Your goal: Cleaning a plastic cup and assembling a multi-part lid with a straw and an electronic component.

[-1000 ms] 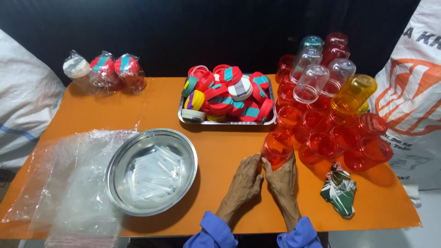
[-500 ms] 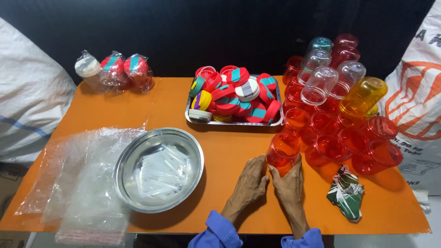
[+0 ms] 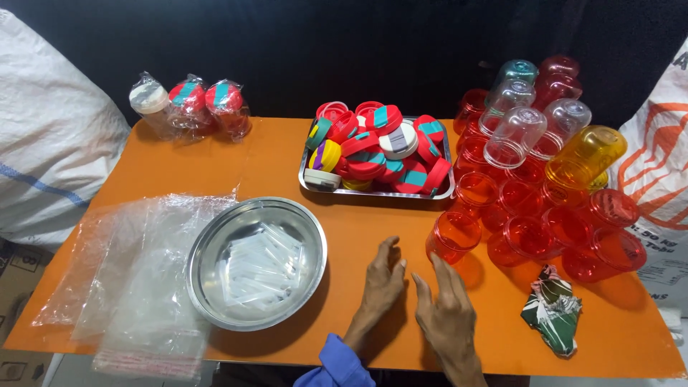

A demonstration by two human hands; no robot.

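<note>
Your left hand [image 3: 382, 283] and right hand [image 3: 446, 315] rest empty, fingers spread, on the worktop [image 3: 272, 154] near its front edge, just short of the nearest red cup [image 3: 453, 236], which stands upright, mouth up, within easy reach.

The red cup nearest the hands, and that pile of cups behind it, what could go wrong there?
1. The red cup lies on its side just past the right hand; a nudge could probably set it rolling.
2. The cup pile is stacked loosely, clear and yellow cups on top; bumping it may topple some toward the table edge.
3. The plastic bags overhang the near edge and might slip off.
</note>
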